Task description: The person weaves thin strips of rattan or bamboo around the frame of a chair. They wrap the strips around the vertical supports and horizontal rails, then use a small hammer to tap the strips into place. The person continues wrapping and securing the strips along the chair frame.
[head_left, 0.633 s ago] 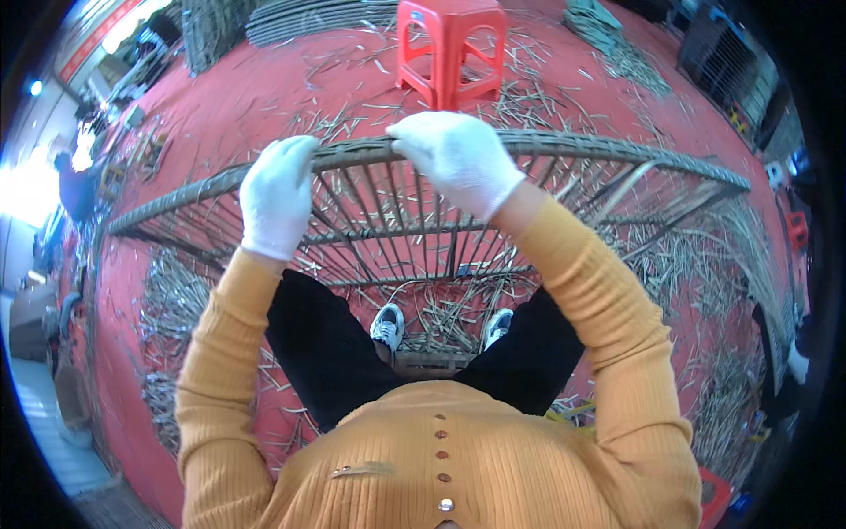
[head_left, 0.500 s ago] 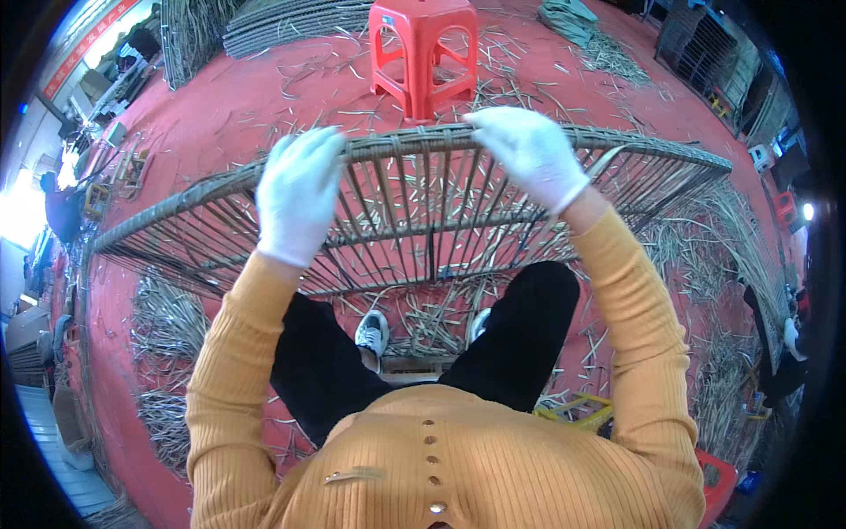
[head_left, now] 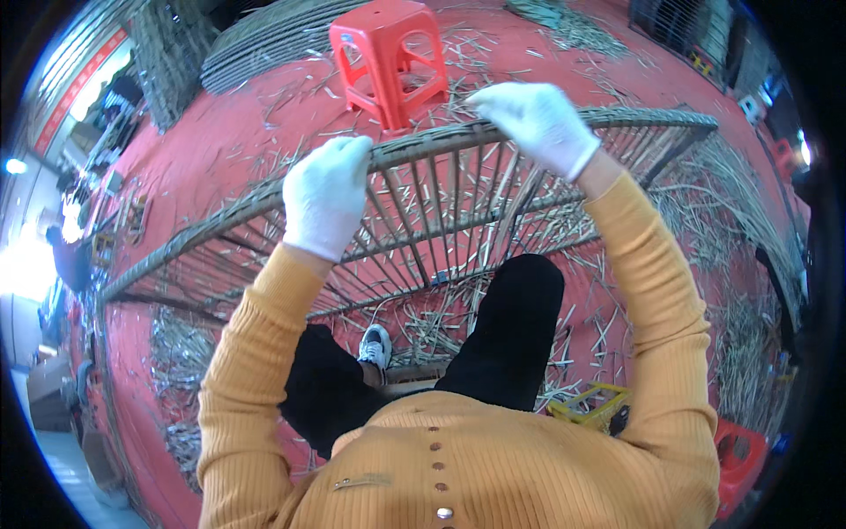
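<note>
A long woven frame (head_left: 423, 145) of brown strips with many thin bars stands across my knees, its wrapped top rim sloping up toward the right. My left hand (head_left: 326, 198), in a white glove, is closed over that rim left of the middle. My right hand (head_left: 536, 130), also gloved in white, lies across the rim farther right. Its fingers are bunched in a pinch just beyond the edge; whatever is between the fingertips is too small to make out.
A red plastic stool (head_left: 388, 62) stands just beyond the frame. Loose strips (head_left: 705, 198) litter the red floor (head_left: 238, 123), and woven panels (head_left: 273, 44) are stacked at the far left. A yellow frame-like object (head_left: 589, 406) and a red plastic piece (head_left: 738, 463) lie near my right side.
The view has turned, so the stool sits farther left. The frame slants more steeply, its right end higher in the picture. My right fingers are more tightly bunched.
</note>
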